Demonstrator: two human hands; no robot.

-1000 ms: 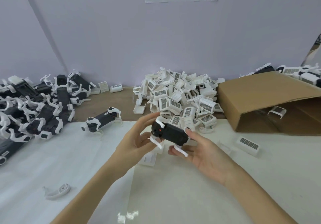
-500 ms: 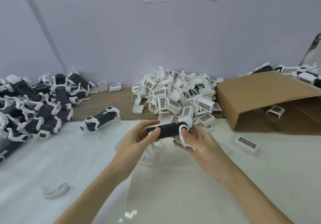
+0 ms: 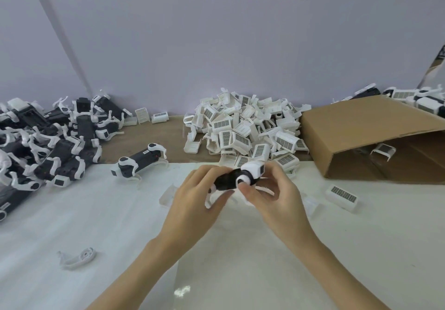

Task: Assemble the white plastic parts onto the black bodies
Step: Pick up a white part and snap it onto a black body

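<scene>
A black body (image 3: 226, 180) with white legs is held above the white sheet between both hands. My left hand (image 3: 195, 204) grips its left end, fingers curled over the top. My right hand (image 3: 272, 196) pinches the right end, where a white cap (image 3: 254, 169) with a dark panel sits on the body. The thumb rests by a round white joint (image 3: 241, 179). A heap of white caps (image 3: 248, 131) lies just behind the hands.
One assembled body (image 3: 140, 160) stands left of the hands. A pile of assembled bodies (image 3: 48, 146) fills the far left. An open cardboard box (image 3: 375, 136) lies on its side at right. Loose white caps (image 3: 340, 194) and a white leg (image 3: 78, 258) lie on the sheet.
The body has turned in my hands and a white cap now sits on its right end. Both hands have closed in around it.
</scene>
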